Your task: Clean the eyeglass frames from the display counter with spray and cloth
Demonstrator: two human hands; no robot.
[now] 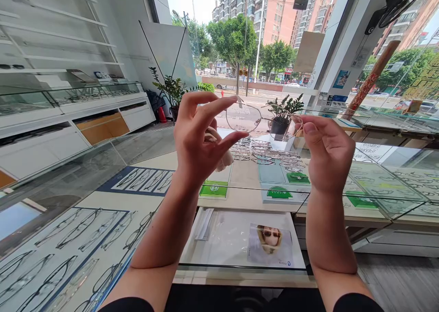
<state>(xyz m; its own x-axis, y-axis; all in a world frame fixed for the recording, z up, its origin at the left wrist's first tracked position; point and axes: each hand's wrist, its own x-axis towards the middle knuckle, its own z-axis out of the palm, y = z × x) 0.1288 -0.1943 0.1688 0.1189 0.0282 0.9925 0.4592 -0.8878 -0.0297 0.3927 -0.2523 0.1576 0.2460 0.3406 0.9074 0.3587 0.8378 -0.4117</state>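
Note:
A pair of thin metal-rimmed glasses (pixel 262 119) is held up in the air above the glass counter. My left hand (pixel 206 133) has its thumb and index finger at the upper and lower edges of the left lens, with a pale cloth (pixel 224 160) tucked in its palm and hanging down. On the other side, my right hand (pixel 327 149) pinches the right end of the frame between thumb and index finger. Both lenses are see-through.
Rows of glasses (pixel 65 229) lie inside the glass counter at the left. Green-and-white cards (pixel 214 189) sit ahead. Below the hands is a drawer (pixel 226 243) with a picture card (pixel 270 245). Potted plants (pixel 281 126) stand by the window.

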